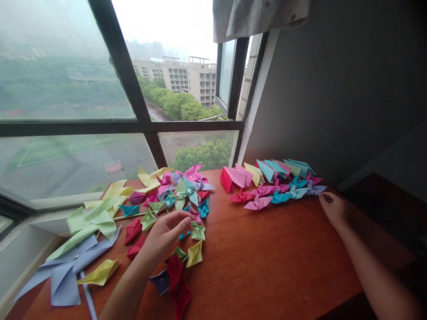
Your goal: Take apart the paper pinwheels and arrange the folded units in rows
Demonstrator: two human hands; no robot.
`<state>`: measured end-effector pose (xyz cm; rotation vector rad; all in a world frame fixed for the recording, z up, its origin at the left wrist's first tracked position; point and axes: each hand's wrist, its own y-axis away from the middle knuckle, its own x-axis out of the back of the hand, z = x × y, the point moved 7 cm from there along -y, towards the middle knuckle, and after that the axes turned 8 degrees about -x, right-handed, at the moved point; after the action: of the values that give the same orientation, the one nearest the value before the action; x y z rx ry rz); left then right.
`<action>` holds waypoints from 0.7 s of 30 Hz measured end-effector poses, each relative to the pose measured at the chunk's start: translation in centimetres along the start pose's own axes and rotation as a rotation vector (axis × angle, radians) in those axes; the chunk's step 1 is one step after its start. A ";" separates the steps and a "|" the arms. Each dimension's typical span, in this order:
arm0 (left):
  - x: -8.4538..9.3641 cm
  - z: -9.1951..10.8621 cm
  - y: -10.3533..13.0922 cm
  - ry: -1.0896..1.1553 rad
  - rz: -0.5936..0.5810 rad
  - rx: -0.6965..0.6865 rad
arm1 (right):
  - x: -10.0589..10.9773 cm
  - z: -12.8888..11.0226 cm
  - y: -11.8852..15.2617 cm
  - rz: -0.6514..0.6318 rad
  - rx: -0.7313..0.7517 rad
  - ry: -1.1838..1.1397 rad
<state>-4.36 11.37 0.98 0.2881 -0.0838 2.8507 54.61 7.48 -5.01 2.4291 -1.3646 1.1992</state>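
Over the pile of folded paper boats at the left, my left hand [171, 226] hovers or rests, its fingers bent together beside a light green boat [198, 231]; what its fingertips hold, if anything, is hidden. At the right, my right hand [331, 205] pinches the tip of a lavender folded paper piece [313, 188], which lies at the right end of the rows. Pink, red and blue folded pieces [280, 197] lie beside it. A yellow boat [195, 254] and a dark red boat [181, 295] lie near my left wrist.
Paper pinwheels in lavender [66, 269], light green [93, 222] and yellow [118, 193] spread along the left of the brown table [260, 262]. Folded paper planes [237, 176] stand in a row at the back right. Behind are a window frame [147, 126] and a grey wall [327, 89].
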 end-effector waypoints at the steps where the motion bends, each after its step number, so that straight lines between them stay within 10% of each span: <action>1: 0.0 0.0 0.0 0.004 0.001 0.007 | -0.1 0.1 0.1 0.000 0.002 -0.004; 11: 0.2 0.3 -0.1 0.013 0.015 -0.013 | 2.2 -0.9 2.4 0.164 0.010 -0.075; 21: 0.9 -0.5 -0.2 -0.113 0.007 -0.068 | -2.8 -21.3 17.7 -0.298 0.404 -0.467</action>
<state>-5.29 11.82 0.74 0.4355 -0.2037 2.8296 27.92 8.34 2.86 3.2091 -0.8392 0.9418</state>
